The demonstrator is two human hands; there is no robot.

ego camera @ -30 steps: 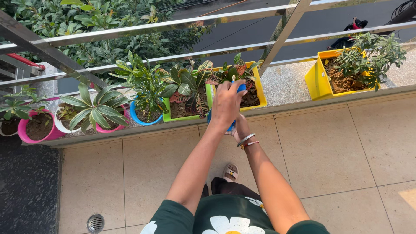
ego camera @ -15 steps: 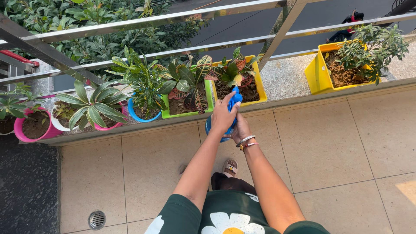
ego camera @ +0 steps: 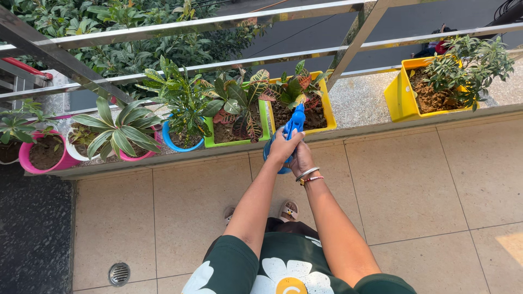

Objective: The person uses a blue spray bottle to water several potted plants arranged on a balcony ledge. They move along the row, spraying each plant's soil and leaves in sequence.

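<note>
A metal railing [ego camera: 180, 26] runs across the top of the view, from 9 o'clock to 2 o'clock, above a stone ledge [ego camera: 359, 100] that carries a row of potted plants over the tiled floor [ego camera: 414, 185]. At 2 o'clock stands a yellow pot [ego camera: 396, 100] with a bushy plant; at 12 o'clock sits a yellow planter [ego camera: 328, 109] beside a green planter [ego camera: 234, 142], then a blue pot [ego camera: 170, 145] and pink pots [ego camera: 52, 163] out toward 9 o'clock.

Both hands meet at the centre on a blue spray bottle [ego camera: 296, 122]. The left hand [ego camera: 280, 148] has its fingers wrapped around the neck, and the right hand [ego camera: 301, 161], with bangles at the wrist, cups the body from below. A second ago the left hand was raised over the bottle's top, hiding it; now it has slid down, so the nozzle stands bare and points at the yellow planter's leaves.
</note>
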